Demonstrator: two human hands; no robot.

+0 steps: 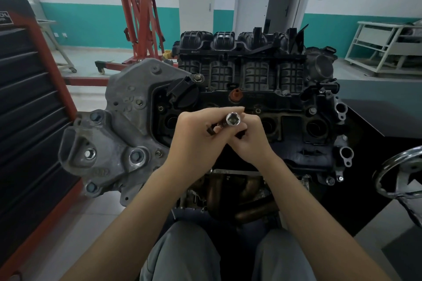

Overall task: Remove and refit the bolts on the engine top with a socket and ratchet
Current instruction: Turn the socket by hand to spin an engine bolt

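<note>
Two hands hold a socket tool above the engine top.

Left hand [194, 134] and right hand [249, 139] both curl around the ratchet's dark body, its chrome socket [232, 119] opening upward over the engine [296, 125] centre.

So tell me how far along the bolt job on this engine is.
Done: nothing visibly; bolts such as the flanged bolt near the black intake manifold sit in place, though refitted or untouched is unclear. In hand: both the left hand and right hand hold the socket, its open end facing the camera, above the engine top. Left: seating it on a bolt.
</note>
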